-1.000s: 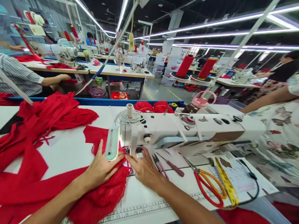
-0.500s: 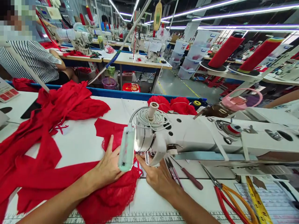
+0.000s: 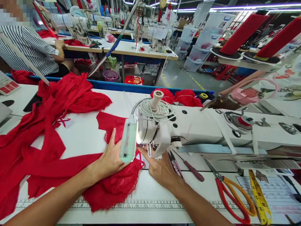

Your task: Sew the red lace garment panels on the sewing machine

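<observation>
Head view: red lace-edged cloth [image 3: 115, 188] lies at the needle end of the white metal sewing machine [image 3: 202, 124], left hand [image 3: 109, 160] spread on it, right hand's [image 3: 160, 171] grip too hidden to judge, and either hand, this near the machine, could be pricked if dragging cloth pulled it inward.

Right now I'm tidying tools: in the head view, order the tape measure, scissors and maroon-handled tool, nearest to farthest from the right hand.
1. Maroon-handled tool, just right of the right hand.
2. Scissors, farther right.
3. Tape measure, beyond the scissors' handles, at right.
</observation>
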Motion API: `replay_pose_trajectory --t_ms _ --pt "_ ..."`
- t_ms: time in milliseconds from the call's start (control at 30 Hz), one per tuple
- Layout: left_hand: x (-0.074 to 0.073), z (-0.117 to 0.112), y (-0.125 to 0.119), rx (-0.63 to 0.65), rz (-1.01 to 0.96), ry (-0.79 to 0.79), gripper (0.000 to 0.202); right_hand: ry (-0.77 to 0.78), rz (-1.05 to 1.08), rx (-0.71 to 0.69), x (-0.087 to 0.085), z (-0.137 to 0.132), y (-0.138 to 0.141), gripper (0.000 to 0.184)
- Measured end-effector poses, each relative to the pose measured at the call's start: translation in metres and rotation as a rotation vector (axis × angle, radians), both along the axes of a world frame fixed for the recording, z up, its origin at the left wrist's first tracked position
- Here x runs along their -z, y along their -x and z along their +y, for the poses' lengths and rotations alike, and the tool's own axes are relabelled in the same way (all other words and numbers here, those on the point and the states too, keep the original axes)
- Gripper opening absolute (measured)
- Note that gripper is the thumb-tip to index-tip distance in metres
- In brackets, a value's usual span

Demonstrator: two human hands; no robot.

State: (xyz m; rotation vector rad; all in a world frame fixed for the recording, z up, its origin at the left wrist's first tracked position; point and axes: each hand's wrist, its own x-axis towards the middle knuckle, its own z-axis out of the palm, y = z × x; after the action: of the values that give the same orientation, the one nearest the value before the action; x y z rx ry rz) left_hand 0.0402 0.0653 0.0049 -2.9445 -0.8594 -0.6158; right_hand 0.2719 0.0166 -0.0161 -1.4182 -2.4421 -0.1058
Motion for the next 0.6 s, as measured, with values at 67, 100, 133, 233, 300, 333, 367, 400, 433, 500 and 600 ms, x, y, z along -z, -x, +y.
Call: replay_pose_trajectory --t_ms 67,100,133,233,300,333,367,400,433,500,600 --pt "0.0011 0.0009 -0.0004 0.008 0.008 0.007 0.024 -0.007 0.033 0.002 -0.0009 0.0001 -0.0014 0.076" --pt "0.0019 0.0014 -0.0007 0.012 0.016 0.008 0.024 -0.022 0.054 0.002 -0.0010 0.0000 -0.0023 0.074" --pt "0.0026 0.0016 -0.0009 0.014 0.023 0.007 0.025 -0.045 0.073 0.003 -0.0008 0.0000 -0.0032 0.073" --pt "0.0040 0.0018 -0.0011 0.013 0.034 0.000 0.027 -0.109 0.106 0.011 -0.0002 -0.0002 -0.0051 0.071" --pt "0.0043 0.0013 -0.0006 0.007 0.033 0.002 0.028 -0.109 0.096 -0.002 0.0000 -0.0003 -0.0049 0.073" --pt "0.0044 0.0011 -0.0002 0.004 0.032 0.003 0.027 -0.097 0.083 -0.009 0.0000 -0.0004 -0.0043 0.074" --pt "0.0044 0.0008 0.0000 0.002 0.032 0.004 0.027 -0.081 0.068 -0.013 -0.0001 -0.0005 -0.0035 0.075" --pt "0.0045 0.0007 0.0002 -0.001 0.033 0.004 0.026 -0.065 0.050 -0.015 -0.0002 -0.0006 -0.0025 0.076" --pt "0.0046 0.0006 0.0002 -0.005 0.035 0.004 0.026 -0.052 0.030 -0.015 -0.0005 -0.0007 -0.0013 0.076" --pt "0.0053 0.0007 0.0000 -0.010 0.040 -0.009 0.025 -0.043 -0.008 -0.014 -0.0015 -0.0009 0.0011 0.076" --pt "0.0087 0.0012 -0.0007 0.013 0.040 -0.033 0.024 -0.050 -0.041 -0.015 -0.0037 -0.0014 0.0039 0.076"
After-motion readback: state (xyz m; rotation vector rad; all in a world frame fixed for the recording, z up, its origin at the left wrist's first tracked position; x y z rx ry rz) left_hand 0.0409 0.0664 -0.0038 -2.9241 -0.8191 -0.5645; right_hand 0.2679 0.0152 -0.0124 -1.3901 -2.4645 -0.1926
